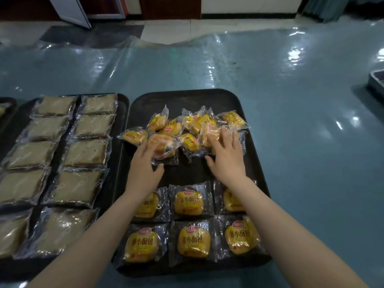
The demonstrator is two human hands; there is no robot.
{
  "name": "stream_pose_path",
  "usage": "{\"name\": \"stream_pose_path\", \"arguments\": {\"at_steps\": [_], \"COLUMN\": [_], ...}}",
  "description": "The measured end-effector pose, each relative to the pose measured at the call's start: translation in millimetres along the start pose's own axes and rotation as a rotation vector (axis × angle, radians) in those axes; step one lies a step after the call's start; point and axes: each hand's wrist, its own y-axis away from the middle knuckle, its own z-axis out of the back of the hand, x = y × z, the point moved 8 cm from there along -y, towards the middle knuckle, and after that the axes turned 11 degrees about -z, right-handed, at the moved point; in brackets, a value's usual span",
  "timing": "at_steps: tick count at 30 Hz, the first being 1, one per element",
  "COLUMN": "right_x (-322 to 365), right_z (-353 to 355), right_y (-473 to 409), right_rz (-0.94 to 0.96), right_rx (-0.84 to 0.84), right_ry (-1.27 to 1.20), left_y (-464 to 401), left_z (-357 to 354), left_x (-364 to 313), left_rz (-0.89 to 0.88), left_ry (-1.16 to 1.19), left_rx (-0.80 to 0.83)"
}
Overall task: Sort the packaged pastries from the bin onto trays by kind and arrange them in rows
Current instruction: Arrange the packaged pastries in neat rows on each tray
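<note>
A black tray (187, 96) lies in front of me. On its near half, yellow-labelled small bun packets (192, 240) lie flat in two rows of three. A loose pile of the same bun packets (199, 123) covers the far half. My left hand (143, 167) reaches to the pile's left side, its fingers touching a bun packet (164, 145) and the thumb spread beneath the wrapper edge. My right hand (226, 154) rests with spread fingers on top of packets on the pile's right side (209, 134).
A second black tray (122, 121) on the left holds brown cake slices (85, 152) in two columns. Another tray's corner (8, 102) shows at the far left. A grey bin's edge (377, 82) sits at the right. Glossy plastic sheet (291, 121) covers the blue table.
</note>
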Motion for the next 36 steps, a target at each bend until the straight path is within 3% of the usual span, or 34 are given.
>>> {"name": "stream_pose_path", "arguments": {"at_steps": [4,7,10,16,25,29,32,36], "right_x": [7.2,7.1,8.3,5.2,26.1,61.7,73.3,69.6], "right_z": [-10.6,0.9,1.4,9.3,25.6,16.9,-6.8,-22.1], "right_y": [-23.2,-39.6,-56.7,-72.7,-88.0,-112.6,-128.5,-141.7], "right_rz": [-0.001,-0.050,-0.042,-0.041,0.033,0.170,0.180,0.148], "right_rx": [0.048,-0.066,-0.033,-0.072,-0.192,-0.034,0.153,0.258], "right_ry": [0.030,-0.013,-0.063,-0.117,-0.186,-0.204,-0.036,0.035], "left_y": [-32.5,-61.4,-100.5,-153.0,-119.1,-100.7,-95.2,-98.7], "left_z": [-20.7,-13.8,-4.6,-43.5,-63.6,-67.2,-64.0,-45.8], "left_x": [13.3,15.1,25.4,47.5,42.3,33.4,27.8,30.3], "left_rz": [-0.029,-0.095,-0.083,-0.006,-0.050,-0.041,-0.038,0.029], "left_ry": [-0.283,-0.253,-0.224,-0.354,-0.395,-0.438,-0.418,-0.115], "left_rx": [0.167,0.065,-0.005,0.371,0.531,0.565,0.520,0.304]}}
